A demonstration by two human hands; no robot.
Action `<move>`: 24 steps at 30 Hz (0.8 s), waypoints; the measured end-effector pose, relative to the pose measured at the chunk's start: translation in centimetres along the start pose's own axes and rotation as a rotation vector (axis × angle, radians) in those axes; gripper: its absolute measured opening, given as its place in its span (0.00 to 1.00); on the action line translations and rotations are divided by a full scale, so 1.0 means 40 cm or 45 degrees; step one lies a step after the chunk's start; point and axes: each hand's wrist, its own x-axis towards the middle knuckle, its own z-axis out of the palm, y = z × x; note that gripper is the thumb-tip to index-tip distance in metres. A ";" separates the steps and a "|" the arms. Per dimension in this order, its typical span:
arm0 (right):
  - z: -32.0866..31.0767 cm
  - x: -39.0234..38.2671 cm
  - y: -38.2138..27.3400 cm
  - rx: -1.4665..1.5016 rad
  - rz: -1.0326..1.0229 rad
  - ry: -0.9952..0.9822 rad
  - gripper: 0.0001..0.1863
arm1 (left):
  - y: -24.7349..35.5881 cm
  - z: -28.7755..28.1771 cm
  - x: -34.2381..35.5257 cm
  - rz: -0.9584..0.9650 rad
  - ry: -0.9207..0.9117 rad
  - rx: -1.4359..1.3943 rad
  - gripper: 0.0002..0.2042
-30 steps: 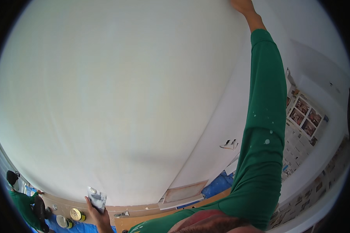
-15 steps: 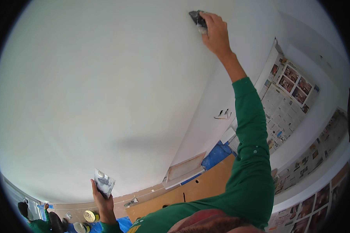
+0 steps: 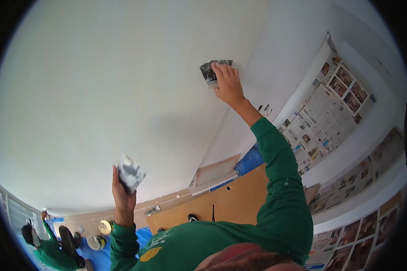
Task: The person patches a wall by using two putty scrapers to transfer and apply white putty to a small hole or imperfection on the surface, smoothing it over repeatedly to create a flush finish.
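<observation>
My right hand [image 3: 229, 85] is raised to the pale wall [image 3: 99, 95], near the corner where it meets the adjoining wall. It grips a dark, putty-smeared filling knife [image 3: 208, 75] whose wide blade is at the wall surface; exact contact is hard to tell. Lower and to the left, my left hand [image 3: 124, 198] holds a second filling knife [image 3: 131, 174], apart from the wall as far as I can see. White putty lies on that blade, with a thicker lump near its top. The handles of both knives are mostly hidden by my fingers.
Below me is a brown wooden board [image 3: 239, 196]. A co-worker in green [image 3: 52, 253] is low at far left, beside tubs [image 3: 95, 243] on blue sheeting [image 3: 107, 251]. Wires [image 3: 264, 110] stick out of the right wall. Newspaper [image 3: 319, 117] covers a panel at right.
My right hand has come down and left along the wall with its filling knife. My left hand has risen with the putty-loaded knife. The co-worker shows more fully.
</observation>
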 end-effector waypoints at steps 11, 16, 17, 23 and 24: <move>-0.365 -0.062 -0.441 2.840 1.697 -0.054 0.11 | 0.007 0.245 0.055 1.608 -0.293 0.967 0.32; -0.385 -0.071 -0.455 3.155 1.610 -0.525 0.10 | 0.059 0.375 0.061 2.481 -0.752 1.205 0.31; -0.393 -0.064 -0.460 3.213 1.558 -0.595 0.09 | 0.067 0.373 0.059 2.507 -0.784 1.314 0.30; -0.455 0.005 -0.444 3.000 1.649 -0.674 0.10 | 0.145 0.342 0.102 2.595 -0.822 1.827 0.27; -0.431 0.004 -0.418 3.008 1.612 -0.680 0.11 | 0.156 0.350 0.099 2.528 -0.849 1.914 0.24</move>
